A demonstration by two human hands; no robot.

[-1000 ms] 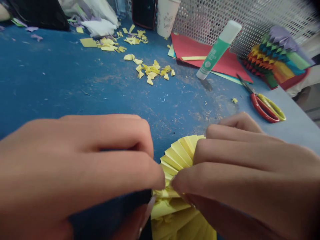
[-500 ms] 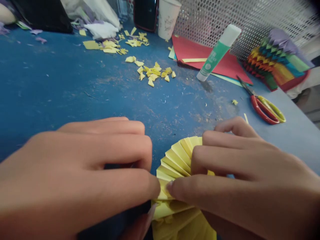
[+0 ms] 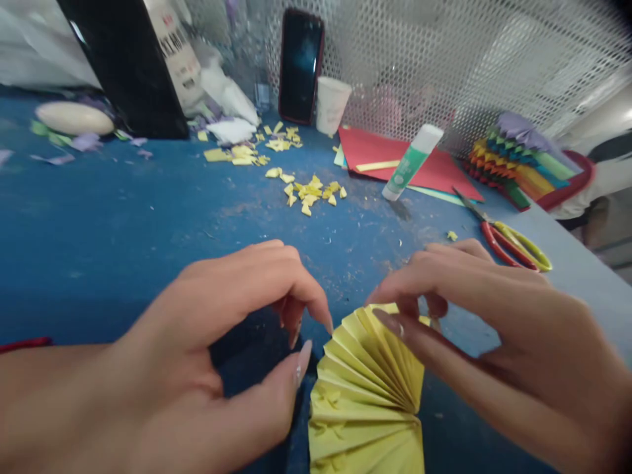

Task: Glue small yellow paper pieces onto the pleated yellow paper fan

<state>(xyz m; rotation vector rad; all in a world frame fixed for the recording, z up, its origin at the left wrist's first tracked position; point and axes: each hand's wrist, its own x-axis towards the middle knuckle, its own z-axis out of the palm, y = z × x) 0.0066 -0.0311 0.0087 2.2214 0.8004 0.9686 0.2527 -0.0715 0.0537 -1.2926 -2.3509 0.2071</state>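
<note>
- Spreads as a yellow paper fan (image 3: 365, 382) on the scuffed blue surface (image 3: 172, 210), between the two hands, cropped below
- Folded into narrow, crisp pleats, gathered towards a point at its right, stepping round along a zigzag outer rim
- Creased and crumpled in small patches on the left pleats
- Pinched at the upper rim by thumb and fingers of the right hand (image 3: 533, 329)
- Just beside the left hand (image 3: 192, 368), with thumb and fingers parted; cannot tell whether touching
- Beyond, scattered as angular yellow scraps (image 3: 312, 189)
- Smooth and cylindrical in the glue stick (image 3: 409, 168), flat in the red paper (image 3: 365, 145), looped at the scissors (image 3: 490, 230), spiky in the multicoloured pleated paper (image 3: 523, 158)
</note>
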